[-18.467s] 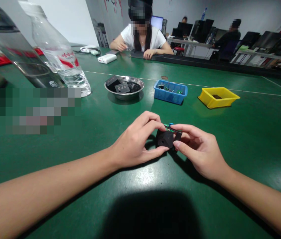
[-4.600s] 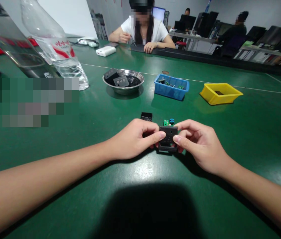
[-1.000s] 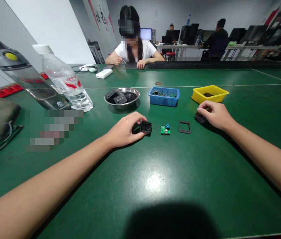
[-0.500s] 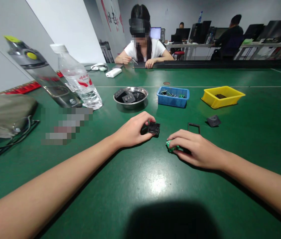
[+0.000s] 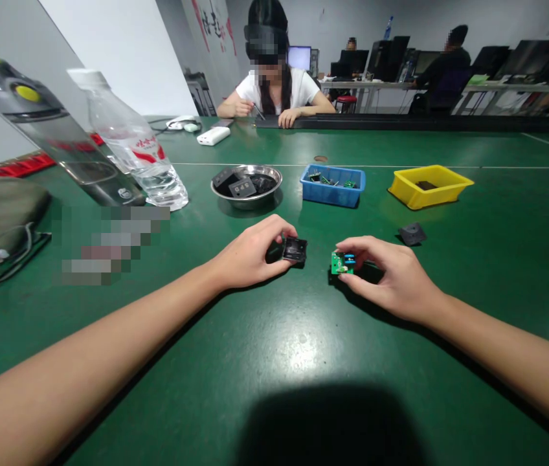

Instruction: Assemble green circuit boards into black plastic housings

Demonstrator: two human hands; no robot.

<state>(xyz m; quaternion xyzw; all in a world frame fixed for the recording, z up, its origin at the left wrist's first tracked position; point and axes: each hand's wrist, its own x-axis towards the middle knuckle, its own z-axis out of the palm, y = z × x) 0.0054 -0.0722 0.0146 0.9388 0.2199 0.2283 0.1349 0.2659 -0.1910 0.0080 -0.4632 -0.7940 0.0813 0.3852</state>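
Note:
Near the middle of the green table [image 5: 274,336], my left hand [image 5: 261,254] pinches a small black plastic housing [image 5: 295,250], its hollow side showing. To the right, my right hand [image 5: 385,272] grips a small green circuit board [image 5: 340,263] between thumb and fingers; blue parts on the board face up. A gap separates the board from the housing. Beyond my right hand lies a loose dark square piece [image 5: 412,233].
A metal bowl [image 5: 246,202] of black plates, a blue bin [image 5: 331,194] of circuit boards and a yellow bin [image 5: 430,194] stand behind my hands. Two bottles [image 5: 151,171] [image 5: 73,142] stand left, near a bag [image 5: 0,210]. A person [image 5: 274,81] sits opposite.
My right hand has turned the circuit board, so its blue parts now show. The black frame seen beside that hand is now out of sight. The view has shifted slightly.

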